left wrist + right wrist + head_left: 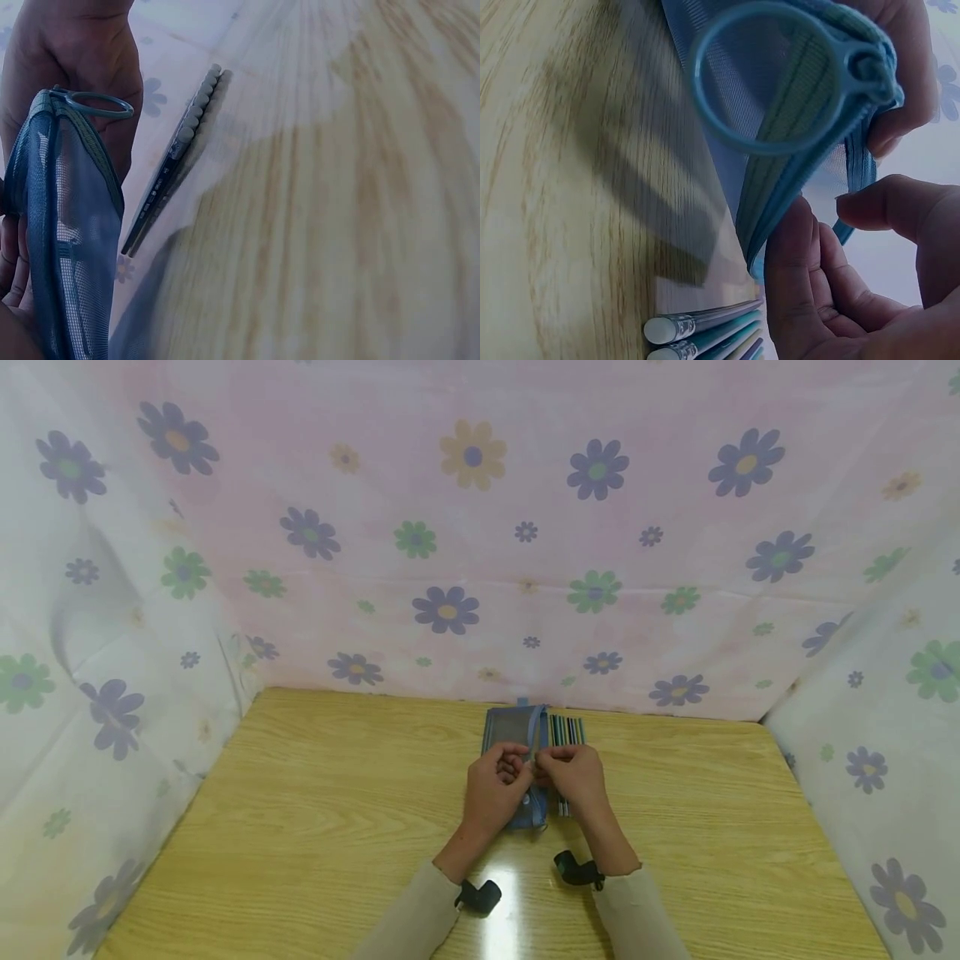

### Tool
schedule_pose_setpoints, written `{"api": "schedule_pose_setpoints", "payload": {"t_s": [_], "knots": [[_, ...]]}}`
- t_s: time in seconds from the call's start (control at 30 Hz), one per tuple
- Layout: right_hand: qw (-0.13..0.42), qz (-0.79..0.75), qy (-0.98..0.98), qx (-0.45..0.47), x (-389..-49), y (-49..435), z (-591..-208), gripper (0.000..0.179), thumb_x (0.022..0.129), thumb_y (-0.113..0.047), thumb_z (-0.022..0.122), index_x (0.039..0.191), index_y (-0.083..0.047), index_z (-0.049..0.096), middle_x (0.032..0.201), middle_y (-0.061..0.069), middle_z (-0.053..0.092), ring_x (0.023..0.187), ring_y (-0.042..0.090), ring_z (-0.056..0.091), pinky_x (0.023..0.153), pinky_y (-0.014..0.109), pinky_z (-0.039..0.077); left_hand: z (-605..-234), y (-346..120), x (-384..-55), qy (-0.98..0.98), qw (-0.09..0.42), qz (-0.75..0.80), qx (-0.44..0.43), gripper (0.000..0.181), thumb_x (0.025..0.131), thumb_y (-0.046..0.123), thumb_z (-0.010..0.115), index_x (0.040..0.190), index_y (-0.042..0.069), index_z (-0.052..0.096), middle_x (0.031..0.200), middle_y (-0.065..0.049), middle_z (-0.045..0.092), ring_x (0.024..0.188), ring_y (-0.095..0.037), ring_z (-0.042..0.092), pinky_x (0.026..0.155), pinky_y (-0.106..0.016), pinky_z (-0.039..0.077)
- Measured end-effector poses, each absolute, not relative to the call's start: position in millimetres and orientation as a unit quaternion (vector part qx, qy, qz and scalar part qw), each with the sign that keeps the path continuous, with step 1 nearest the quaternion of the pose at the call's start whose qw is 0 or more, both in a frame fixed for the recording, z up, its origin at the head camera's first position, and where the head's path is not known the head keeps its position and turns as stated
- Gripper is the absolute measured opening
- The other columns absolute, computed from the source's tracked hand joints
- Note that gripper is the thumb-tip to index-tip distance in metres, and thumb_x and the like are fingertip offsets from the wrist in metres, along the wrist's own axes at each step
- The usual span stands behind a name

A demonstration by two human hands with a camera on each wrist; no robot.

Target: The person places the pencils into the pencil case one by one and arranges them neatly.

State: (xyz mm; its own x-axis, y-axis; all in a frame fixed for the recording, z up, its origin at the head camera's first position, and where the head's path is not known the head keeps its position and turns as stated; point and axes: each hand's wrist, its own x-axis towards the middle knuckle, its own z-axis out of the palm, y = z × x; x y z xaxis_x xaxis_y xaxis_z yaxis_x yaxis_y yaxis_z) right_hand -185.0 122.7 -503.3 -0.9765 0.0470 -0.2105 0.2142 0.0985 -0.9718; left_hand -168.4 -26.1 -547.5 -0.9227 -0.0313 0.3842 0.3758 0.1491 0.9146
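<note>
1. The blue mesh pouch (512,725) lies right of centre in the lower half of the head view, near the far edge of the tabletop (315,793).
2. The left hand (491,787) grips the pouch's left side at the opening, its fingers curled.
3. The right hand (576,773) pinches the opposite edge of the opening with bent thumb and forefinger; the two hands nearly meet over the pouch.
4. A light blue ring (696,79) hangs from a corner of the zip, upper centre of the right wrist view.
5. Just right of the pouch lies a row of pencils (567,732), partly hidden by the right hand; their pale erasers show at the lower left of the right wrist view.
6. Flower-patterned cloth (510,568) rises behind and at both sides.
7. Each wrist carries a black device (482,898), bottom centre of the head view.
</note>
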Motion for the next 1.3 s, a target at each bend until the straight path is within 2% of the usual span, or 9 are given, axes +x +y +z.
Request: {"api": "schedule_pose_setpoints", "payload": {"t_s": [0.1,0.37,0.57,0.7,0.93,1.1,1.3], "knots": [[0.063,-0.658,0.745,0.087,-185.4,123.9,-503.3,0.022,0.098,-0.001,0.068,0.112,0.016,0.072,0.094,0.025,0.076,0.081,0.03,0.078,0.079,0.047,0.065,-547.1,-26.7,-168.4,-0.742,0.161,-0.64,-0.12,0.02,0.09,-0.013,0.071,0.11,-0.009,0.072,0.082,-0.014,0.067,0.068,-0.026,0.065,0.059,-0.022,0.054],[0.036,-0.618,0.782,0.07,-180.9,128.1,-501.7,0.023,0.098,-0.01,0.073,0.114,0.007,0.074,0.099,0.02,0.074,0.083,0.033,0.076,0.074,0.042,0.065,-551.3,-30.6,-168.7,-0.734,0.157,-0.647,-0.133,0.019,0.094,-0.002,0.074,0.112,0.003,0.074,0.084,-0.005,0.067,0.07,-0.018,0.066,0.06,-0.023,0.056],[0.002,-0.552,0.833,0.024,-182.7,137.2,-502.4,0.021,0.097,-0.013,0.074,0.113,0.001,0.077,0.098,0.015,0.074,0.08,0.031,0.072,0.068,0.038,0.061,-551.7,-29.8,-168.8,-0.732,0.17,-0.646,-0.136,0.018,0.095,0.0,0.075,0.112,0.004,0.074,0.085,-0.007,0.068,0.07,-0.017,0.067,0.06,-0.024,0.057],[-0.025,-0.494,0.869,0.006,-185.4,144.3,-502.8,0.023,0.097,-0.017,0.075,0.114,-0.002,0.078,0.097,0.01,0.075,0.085,0.026,0.07,0.071,0.035,0.057,-551.0,-29.7,-168.4,-0.731,0.178,-0.646,-0.131,0.018,0.093,-0.002,0.076,0.111,0.002,0.074,0.085,-0.008,0.068,0.069,-0.018,0.066,0.059,-0.025,0.057],[-0.047,-0.461,0.886,0.002,-188.6,154.8,-503.1,0.029,0.096,-0.019,0.075,0.119,-0.001,0.076,0.101,0.012,0.075,0.092,0.03,0.071,0.076,0.042,0.06,-548.7,-31.5,-168.7,-0.732,0.166,-0.648,-0.131,0.015,0.096,0.001,0.074,0.111,0.001,0.074,0.085,-0.006,0.068,0.07,-0.016,0.067,0.06,-0.024,0.057],[-0.062,-0.443,0.894,0.009,-189.6,162.6,-504.7,0.026,0.097,-0.015,0.069,0.118,-0.001,0.075,0.101,0.013,0.074,0.092,0.03,0.071,0.074,0.041,0.059,-548.5,-31.9,-169.1,-0.738,0.163,-0.643,-0.126,0.016,0.095,0.002,0.074,0.111,0.007,0.074,0.085,-0.004,0.068,0.07,-0.012,0.066,0.06,-0.024,0.058],[-0.073,-0.422,0.904,0.016,-192.1,173.1,-508.5,0.028,0.096,-0.01,0.065,0.12,0.002,0.073,0.102,0.016,0.073,0.092,0.031,0.071,0.075,0.043,0.06,-547.5,-32.8,-167.9,-0.737,0.163,-0.644,-0.127,0.017,0.094,0.001,0.074,0.11,0.006,0.073,0.085,-0.002,0.068,0.07,-0.012,0.066,0.059,-0.025,0.057]]}}
